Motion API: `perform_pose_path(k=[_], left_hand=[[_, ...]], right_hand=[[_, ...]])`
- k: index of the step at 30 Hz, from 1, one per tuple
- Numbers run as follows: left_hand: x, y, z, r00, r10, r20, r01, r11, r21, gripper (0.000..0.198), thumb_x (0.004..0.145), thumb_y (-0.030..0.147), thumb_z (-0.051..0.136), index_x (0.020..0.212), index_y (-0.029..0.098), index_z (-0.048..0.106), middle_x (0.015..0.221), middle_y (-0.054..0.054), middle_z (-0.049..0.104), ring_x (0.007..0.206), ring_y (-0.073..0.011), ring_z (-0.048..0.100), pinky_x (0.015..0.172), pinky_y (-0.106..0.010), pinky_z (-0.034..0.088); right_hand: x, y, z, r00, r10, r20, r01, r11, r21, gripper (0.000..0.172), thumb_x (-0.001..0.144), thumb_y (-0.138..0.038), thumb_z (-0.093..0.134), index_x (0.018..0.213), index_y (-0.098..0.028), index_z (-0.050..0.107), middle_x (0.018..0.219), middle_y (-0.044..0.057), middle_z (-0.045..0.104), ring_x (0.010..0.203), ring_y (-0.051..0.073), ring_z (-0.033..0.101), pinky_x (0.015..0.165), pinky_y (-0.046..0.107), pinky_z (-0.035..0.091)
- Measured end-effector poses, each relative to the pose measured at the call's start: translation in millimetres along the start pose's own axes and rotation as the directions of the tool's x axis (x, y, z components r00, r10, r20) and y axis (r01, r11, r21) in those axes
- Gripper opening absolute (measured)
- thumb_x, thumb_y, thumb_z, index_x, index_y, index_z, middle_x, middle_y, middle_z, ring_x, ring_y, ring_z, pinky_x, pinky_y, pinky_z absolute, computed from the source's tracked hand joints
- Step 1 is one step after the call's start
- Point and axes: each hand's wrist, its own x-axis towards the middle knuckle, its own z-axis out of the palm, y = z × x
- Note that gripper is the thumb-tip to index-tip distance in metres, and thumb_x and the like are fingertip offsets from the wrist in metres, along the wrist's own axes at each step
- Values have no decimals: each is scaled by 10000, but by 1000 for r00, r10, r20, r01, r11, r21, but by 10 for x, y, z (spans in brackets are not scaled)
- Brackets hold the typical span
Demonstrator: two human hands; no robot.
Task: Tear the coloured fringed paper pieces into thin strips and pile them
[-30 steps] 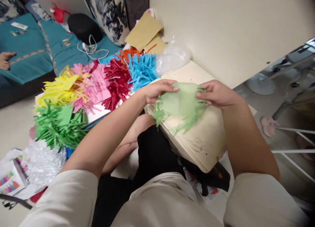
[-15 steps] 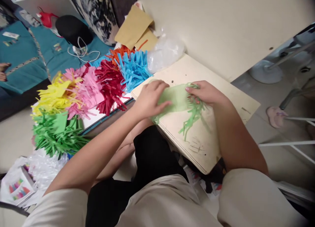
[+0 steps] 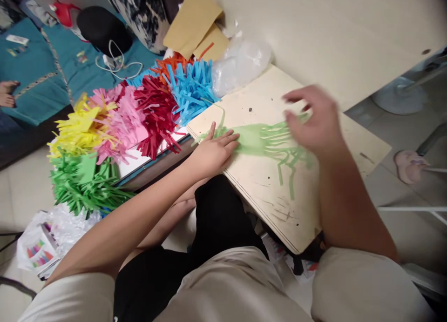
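A light green sheet of tissue paper (image 3: 249,139), its ends cut into thin strips, lies spread on a pale wooden board (image 3: 258,173). My left hand (image 3: 217,150) rests flat on its left end, fingers spread. Over the fringed right end is my right hand (image 3: 316,119), slightly blurred, thumb and forefinger apart with nothing visibly gripped; its other fingers are partly hidden. Some strips fan out straight toward this hand, while others hang bent across the board below it.
Fringed paper bundles lie left of the board: green (image 3: 84,182), yellow (image 3: 82,126), pink (image 3: 127,119), dark red (image 3: 157,112), blue (image 3: 192,91) and orange (image 3: 174,66). Behind it are a clear plastic bag (image 3: 240,63) and brown paper (image 3: 192,22). A person's foot (image 3: 7,94) shows far left.
The tissue paper now lies flatter, its right-hand strips fanned out. My right hand has let go of that end and moved right and up; my left hand has flattened onto the left end.
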Motion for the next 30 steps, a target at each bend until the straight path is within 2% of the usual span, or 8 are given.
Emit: perform_pose_path(k=[2, 5, 8, 12, 16, 19, 25, 30], left_hand=[[17, -4, 8, 1000, 9, -8, -9, 999, -32, 466, 1080, 127, 504, 1491, 100, 722, 1679, -228, 649, 1636, -388, 574, 1452, -792, 104], [-2, -21, 0, 999, 12, -36, -15, 996, -86, 448, 1100, 166, 532, 1496, 160, 741, 1679, -190, 660, 1626, -364, 591, 1455, -787, 106], [-89, -89, -42, 998, 26, -59, -31, 996, -86, 422, 1088, 175, 564, 1450, 215, 777, 1646, -149, 699, 1605, -344, 618, 1465, -773, 91], [-212, -214, -141, 998, 31, -46, -34, 997, -73, 383, 1062, 164, 558, 1342, 217, 813, 1565, -128, 763, 1547, -322, 675, 1480, -728, 145], [-185, -246, -257, 998, 16, -60, -22, 995, -93, 295, 1079, 223, 535, 1156, 189, 818, 1388, -148, 831, 1406, -321, 749, 1414, -665, 347], [-72, -235, -304, 996, -55, -64, 53, 998, -30, 326, 1111, 339, 522, 1015, 181, 791, 1085, -169, 838, 1152, -353, 789, 1176, -621, 531], [95, -308, -291, 980, -184, -82, 180, 982, -53, 319, 1066, 353, 541, 830, 205, 696, 803, -131, 722, 912, -330, 713, 871, -481, 513], [94, -371, -336, 966, -186, -180, 118, 935, -334, 483, 1157, 483, 439, 937, 201, 762, 950, -124, 785, 959, -279, 714, 963, -442, 543]], right_hand=[[-126, -228, 175, 946, -217, 242, 179, 969, 170, 289, 1011, -336, 715, 1277, -224, 732, 1284, 151, 777, 1210, 345, 704, 1067, 499, 526], [-243, -392, 417, 842, -298, 451, 316, 948, 36, 288, 974, -430, 779, 1162, -214, 750, 1179, 141, 769, 1155, 367, 684, 1023, 503, 495], [-244, -373, 502, 806, -273, 524, 366, 927, -80, 132, 1026, -259, 642, 1060, -208, 759, 1126, 140, 758, 1110, 341, 679, 968, 471, 459], [-194, -310, 424, 776, -304, 553, 314, 946, 79, 239, 1083, -287, 561, 958, -210, 751, 1078, 125, 770, 1042, 300, 697, 941, 444, 476], [-165, -283, 358, 802, -263, 537, 194, 964, 183, 289, 1102, -362, 536, 886, -227, 673, 967, 81, 750, 939, 253, 677, 881, 409, 490], [-146, -272, 346, 829, -127, 545, 55, 988, 148, 327, 1093, -396, 552, 805, -242, 568, 758, 14, 610, 733, 200, 561, 727, 377, 421], [-130, -323, 435, 876, 42, 480, -90, 993, 78, 375, 1098, -416, 564, 777, -245, 472, 655, -16, 497, 630, 176, 459, 651, 372, 329], [-100, -301, 504, 839, -84, 537, 39, 995, 95, 309, 1060, -396, 605, 799, -237, 561, 716, 6, 606, 681, 188, 531, 692, 370, 366]])
